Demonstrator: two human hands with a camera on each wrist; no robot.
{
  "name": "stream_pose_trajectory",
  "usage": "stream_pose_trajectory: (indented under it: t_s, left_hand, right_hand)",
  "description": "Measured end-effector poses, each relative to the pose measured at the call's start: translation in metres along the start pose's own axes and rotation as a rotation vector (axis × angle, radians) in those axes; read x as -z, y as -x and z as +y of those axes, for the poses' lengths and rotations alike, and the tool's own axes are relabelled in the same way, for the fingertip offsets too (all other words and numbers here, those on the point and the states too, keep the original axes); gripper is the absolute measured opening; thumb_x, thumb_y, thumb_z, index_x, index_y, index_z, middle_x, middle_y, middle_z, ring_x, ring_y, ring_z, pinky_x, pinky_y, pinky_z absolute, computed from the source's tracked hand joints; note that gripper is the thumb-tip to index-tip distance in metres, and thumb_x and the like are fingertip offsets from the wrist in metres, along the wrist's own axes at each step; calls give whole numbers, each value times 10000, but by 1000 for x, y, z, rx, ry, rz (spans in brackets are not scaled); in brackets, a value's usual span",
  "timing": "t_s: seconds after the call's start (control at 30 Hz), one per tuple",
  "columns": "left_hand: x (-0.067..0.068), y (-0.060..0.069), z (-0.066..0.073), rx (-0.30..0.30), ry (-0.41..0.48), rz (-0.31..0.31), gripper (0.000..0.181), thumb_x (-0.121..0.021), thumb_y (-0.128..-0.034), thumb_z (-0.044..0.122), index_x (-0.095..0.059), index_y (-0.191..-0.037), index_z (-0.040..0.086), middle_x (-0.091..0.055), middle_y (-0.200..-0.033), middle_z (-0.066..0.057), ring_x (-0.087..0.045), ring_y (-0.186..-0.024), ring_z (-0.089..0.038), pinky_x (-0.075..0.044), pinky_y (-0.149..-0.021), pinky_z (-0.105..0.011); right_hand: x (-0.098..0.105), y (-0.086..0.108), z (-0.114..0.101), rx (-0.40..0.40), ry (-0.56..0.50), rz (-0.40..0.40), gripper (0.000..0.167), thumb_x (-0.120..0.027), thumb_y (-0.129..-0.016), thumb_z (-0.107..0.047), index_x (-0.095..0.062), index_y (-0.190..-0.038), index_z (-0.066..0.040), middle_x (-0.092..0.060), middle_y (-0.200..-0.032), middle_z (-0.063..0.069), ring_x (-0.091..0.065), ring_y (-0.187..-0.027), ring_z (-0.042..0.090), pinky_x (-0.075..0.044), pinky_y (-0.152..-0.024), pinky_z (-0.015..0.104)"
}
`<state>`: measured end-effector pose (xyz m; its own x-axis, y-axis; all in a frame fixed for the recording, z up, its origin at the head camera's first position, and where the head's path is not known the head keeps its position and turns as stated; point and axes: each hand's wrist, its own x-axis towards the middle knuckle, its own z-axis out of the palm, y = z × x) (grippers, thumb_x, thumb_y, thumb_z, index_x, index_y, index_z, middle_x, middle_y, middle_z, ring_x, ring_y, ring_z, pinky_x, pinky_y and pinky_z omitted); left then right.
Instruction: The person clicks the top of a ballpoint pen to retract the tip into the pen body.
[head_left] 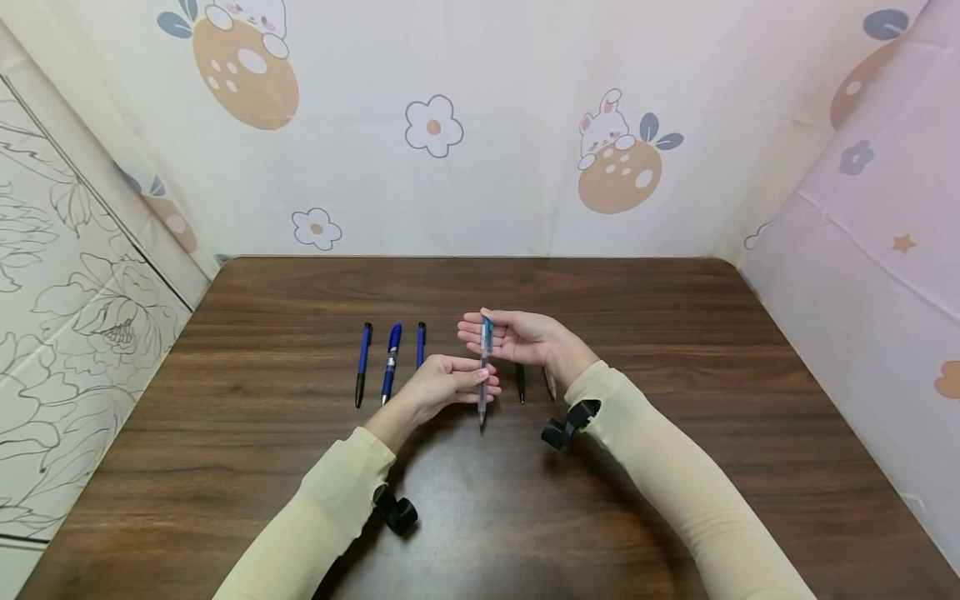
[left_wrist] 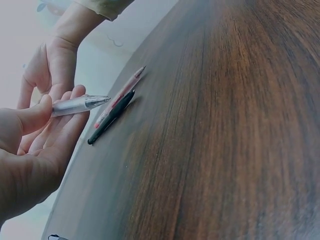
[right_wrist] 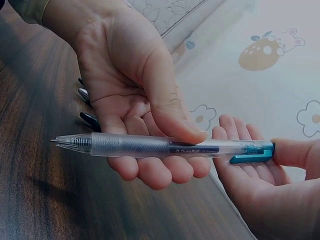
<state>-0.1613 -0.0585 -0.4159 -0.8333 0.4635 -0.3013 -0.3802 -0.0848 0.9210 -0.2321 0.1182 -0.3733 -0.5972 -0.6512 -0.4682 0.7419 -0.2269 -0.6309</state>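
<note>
A clear pen with a teal clip (head_left: 483, 392) is held above the table, its point toward the near side. My left hand (head_left: 442, 385) pinches its barrel, thumb on top and fingers underneath. In the right wrist view, the pen (right_wrist: 130, 145) shows a small writing point out of its cone. My right hand (head_left: 528, 336) has its fingers straight behind the teal end, and its thumb (right_wrist: 295, 151) touches that end. A dark pen (left_wrist: 114, 115) and a pinkish clear pen (left_wrist: 122, 92) lie on the table, partly hidden by the right hand in the head view.
Left of the hands, three blue pens lie in a row: one with a black grip (head_left: 363, 367), a thicker one (head_left: 391, 362), and one (head_left: 421, 343) partly covered by my left hand. The brown wooden table (head_left: 480, 533) meets a patterned curtain (head_left: 495, 192) at the back.
</note>
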Motion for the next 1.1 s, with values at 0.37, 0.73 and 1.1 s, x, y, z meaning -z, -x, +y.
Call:
stream_pose_trajectory:
  t_s: [0.37,0.73,1.1]
  left_hand:
    - [0,0,0,-4,0,-7,348,-544,-965,45,-531,-1248,-157,-728,-870,-35,-723,-839,-135,-583,-878,-379]
    - [-1,0,0,-13,-9,-10,347,-549,-961,39,-533,-1246,-158,-731,-906,-67,-722,-843,-139,-589,-868,-368]
    - [-2,0,0,-30,-8,-11,349,-555,-958,42,-535,-1237,-166,-734,-901,-65,-723,-847,-145,-589,-869,-380]
  right_hand:
    - [2,-1,-2,-18,-6,-36,297,-391,-1043,-195,-614,-1131,-20,-722,-1081,115,-694,-1028,209,-573,-902,324]
    - [2,1,-5,-32,25,-40,410,-371,-1048,-196,-425,-1411,-14,-722,-1081,118,-696,-1022,207,-573,-897,314]
    - [1,2,-7,-43,29,-49,346,-338,-1055,-204,-625,-1114,-21,-722,-1088,112,-695,-1030,202,-572,-907,309]
